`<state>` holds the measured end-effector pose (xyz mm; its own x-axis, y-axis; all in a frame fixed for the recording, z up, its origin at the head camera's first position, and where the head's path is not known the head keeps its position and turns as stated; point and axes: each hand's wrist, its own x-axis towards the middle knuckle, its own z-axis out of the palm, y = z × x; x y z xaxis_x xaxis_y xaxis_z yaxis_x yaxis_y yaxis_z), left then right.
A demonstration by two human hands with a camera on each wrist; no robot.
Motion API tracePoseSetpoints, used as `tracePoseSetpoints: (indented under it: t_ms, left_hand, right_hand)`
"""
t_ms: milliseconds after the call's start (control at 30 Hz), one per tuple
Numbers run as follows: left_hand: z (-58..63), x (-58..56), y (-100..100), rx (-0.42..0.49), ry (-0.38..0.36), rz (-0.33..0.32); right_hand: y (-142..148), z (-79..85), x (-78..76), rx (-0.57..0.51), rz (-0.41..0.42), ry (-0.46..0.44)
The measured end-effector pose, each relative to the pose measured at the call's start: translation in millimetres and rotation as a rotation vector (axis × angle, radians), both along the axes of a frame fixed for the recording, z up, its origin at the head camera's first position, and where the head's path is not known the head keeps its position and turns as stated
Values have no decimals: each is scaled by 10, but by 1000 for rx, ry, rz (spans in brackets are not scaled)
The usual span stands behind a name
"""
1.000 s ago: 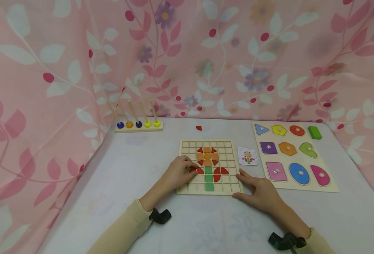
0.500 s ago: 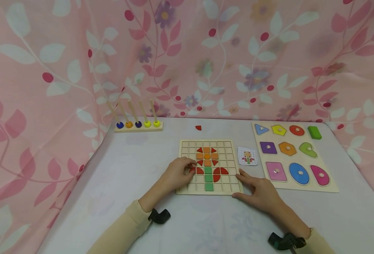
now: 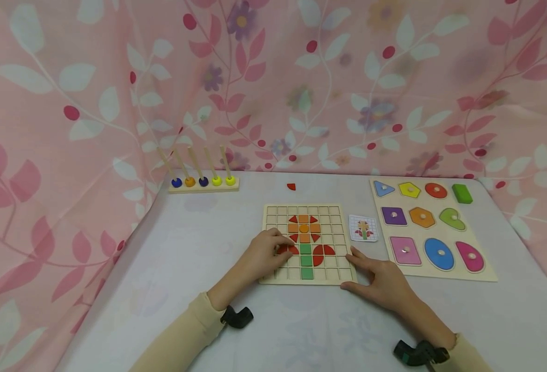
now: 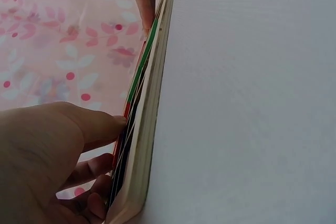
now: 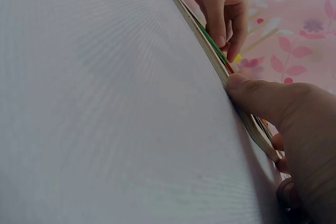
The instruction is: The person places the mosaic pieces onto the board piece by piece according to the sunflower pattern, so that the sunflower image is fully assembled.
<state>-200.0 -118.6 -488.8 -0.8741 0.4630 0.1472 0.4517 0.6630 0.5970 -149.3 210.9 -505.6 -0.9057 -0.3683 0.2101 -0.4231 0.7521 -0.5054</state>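
Observation:
A wooden grid board (image 3: 331, 271) lies on the table, bearing a flower of orange squares, red triangles and a green stem (image 3: 306, 261). My left hand (image 3: 264, 253) reaches over its left side, thumb and index finger at a red quarter-circle piece (image 3: 282, 250) left of the stem; the fingers partly hide it. Red quarter-circle pieces (image 3: 323, 250) also lie right of the stem. My right hand (image 3: 382, 281) holds the board's near right corner, its thumb at the front edge and index finger along the right side. In the right wrist view that thumb (image 5: 247, 87) touches the board's edge.
A small pattern card (image 3: 363, 228) lies right of the board. Beyond it are a shape puzzle board (image 3: 412, 200) with knobbed pieces and a green block (image 3: 462, 194). A loose red piece (image 3: 291, 186) lies behind the board. A peg stand (image 3: 203, 189) with beads stands at the back left.
The left thumb and index finger shift slightly about the red piece at the left of the stem. My right hand stays at the board's corner.

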Motion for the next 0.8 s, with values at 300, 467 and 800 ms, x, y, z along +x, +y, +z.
tracePoseSetpoints:
  t_ms: [300,467,800]
  left_hand:
    - [-14,-17,-22,15,-66,45]
    - [65,-109,-48,108,-131,87]
    - [286,-1040,-49,292,-169,209]
  right_hand:
    - [-6,-2,3,-11,-6,-7]
    - [-4,-11,7,-21,0,-6]
    - [9,7,13,-27,9,-13]
